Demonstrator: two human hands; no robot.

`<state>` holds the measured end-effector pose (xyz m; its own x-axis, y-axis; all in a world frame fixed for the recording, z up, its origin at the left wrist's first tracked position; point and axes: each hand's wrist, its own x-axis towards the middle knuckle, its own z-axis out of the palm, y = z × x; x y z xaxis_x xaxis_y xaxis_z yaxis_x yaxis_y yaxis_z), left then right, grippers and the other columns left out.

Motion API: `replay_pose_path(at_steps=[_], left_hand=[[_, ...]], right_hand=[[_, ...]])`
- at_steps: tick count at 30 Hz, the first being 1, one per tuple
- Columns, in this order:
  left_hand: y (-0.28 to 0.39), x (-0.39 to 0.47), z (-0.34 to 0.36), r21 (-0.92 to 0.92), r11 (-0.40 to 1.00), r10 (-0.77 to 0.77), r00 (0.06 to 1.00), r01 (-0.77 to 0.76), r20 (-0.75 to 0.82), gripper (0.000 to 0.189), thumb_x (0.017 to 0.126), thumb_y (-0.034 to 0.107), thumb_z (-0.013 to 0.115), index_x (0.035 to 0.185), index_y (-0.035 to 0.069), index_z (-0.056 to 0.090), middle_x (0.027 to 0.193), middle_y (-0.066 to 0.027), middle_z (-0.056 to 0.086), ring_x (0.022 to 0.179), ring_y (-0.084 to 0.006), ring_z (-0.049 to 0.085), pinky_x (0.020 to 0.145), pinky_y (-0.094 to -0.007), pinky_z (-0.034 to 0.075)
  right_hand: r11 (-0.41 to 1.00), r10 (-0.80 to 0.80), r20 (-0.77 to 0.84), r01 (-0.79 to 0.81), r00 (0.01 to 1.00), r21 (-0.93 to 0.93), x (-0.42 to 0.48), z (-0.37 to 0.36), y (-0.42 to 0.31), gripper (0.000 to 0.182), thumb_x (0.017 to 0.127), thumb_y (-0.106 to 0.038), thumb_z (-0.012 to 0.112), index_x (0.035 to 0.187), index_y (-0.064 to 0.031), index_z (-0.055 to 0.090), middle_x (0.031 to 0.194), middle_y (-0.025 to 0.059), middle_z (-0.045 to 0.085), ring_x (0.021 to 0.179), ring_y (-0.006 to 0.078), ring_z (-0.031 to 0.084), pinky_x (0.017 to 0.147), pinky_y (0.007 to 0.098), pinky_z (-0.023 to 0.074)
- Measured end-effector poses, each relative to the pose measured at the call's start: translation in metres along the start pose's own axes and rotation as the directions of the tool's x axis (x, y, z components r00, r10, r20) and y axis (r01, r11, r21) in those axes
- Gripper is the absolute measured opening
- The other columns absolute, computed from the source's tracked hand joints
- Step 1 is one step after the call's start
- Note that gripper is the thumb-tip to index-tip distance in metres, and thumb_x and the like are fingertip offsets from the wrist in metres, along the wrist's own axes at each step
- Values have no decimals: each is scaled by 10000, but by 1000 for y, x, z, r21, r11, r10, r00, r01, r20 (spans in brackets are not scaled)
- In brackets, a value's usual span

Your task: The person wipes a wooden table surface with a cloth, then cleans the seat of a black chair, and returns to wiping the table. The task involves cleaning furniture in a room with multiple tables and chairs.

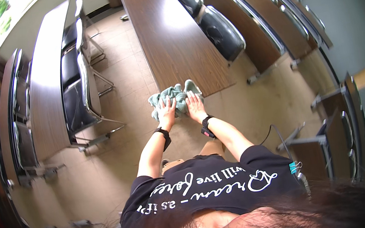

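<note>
A crumpled pale green cloth (181,103) is bunched up at the near end of a long table with a dark wood-grain top (182,53). My left hand (167,112) holds its left part, fingers spread over the folds. On its right part lies my right hand (196,106), with the fingers pointing towards the table. Both palms and the underside of the bundle are hidden, so I cannot tell how much of it touches the tabletop. Each wrist wears a black band, and both arms reach forward from my body.
Black padded chairs (221,32) with metal frames line the table's right side. Another long table (45,85) stands at left with black chairs (77,106) beside it. More tables (268,12) stand at right. Tiled floor (124,76) runs between the rows. A cable (279,131) hangs by my right side.
</note>
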<state>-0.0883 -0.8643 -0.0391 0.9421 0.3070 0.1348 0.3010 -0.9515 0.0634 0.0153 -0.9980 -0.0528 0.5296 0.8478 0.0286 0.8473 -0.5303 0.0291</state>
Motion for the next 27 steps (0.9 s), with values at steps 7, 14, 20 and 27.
replay_pose_path(at_steps=[7, 14, 20, 27], left_hand=[[138, 50, 26, -13, 999, -48, 991, 47, -126, 585, 767, 107, 523, 1323, 214, 375, 1376, -119, 330, 1251, -369, 314, 948, -607, 286], [220, 49, 25, -276, 956, -119, 992, 102, -44, 314, 751, 115, 518, 1064, 134, 541, 1066, -97, 522, 992, -309, 496, 790, -431, 429], [143, -62, 19, -290, 869, -344, 911, 400, 227, 509, 677, 303, 682, 1093, 105, 466, 1022, -149, 494, 904, -335, 544, 729, -441, 482], [129, -14, 28, -408, 681, -645, 762, 608, 58, 298, 664, 96, 638, 928, 19, 522, 922, -193, 549, 837, -338, 576, 723, -397, 492]], right_hand=[[972, -10, 60, 24, 998, -235, -19, 22, 156, 411, 826, -184, 432, 1211, -45, 461, 1377, 127, 346, 1326, 261, 230, 1097, 418, 121], [882, -376, 7, 356, 927, 311, -60, 14, 237, 513, 586, -81, 648, 1069, 1, 496, 1107, 186, 516, 1072, 329, 474, 916, 386, 395], [669, -610, -47, 546, 791, 504, -56, 10, 132, 422, 597, -94, 676, 962, -24, 475, 903, 182, 527, 866, 348, 540, 756, 395, 456], [912, -298, -161, 331, 941, 243, -9, -40, 118, 342, 536, -103, 698, 840, -99, 542, 933, 95, 496, 949, 280, 467, 784, 378, 379]])
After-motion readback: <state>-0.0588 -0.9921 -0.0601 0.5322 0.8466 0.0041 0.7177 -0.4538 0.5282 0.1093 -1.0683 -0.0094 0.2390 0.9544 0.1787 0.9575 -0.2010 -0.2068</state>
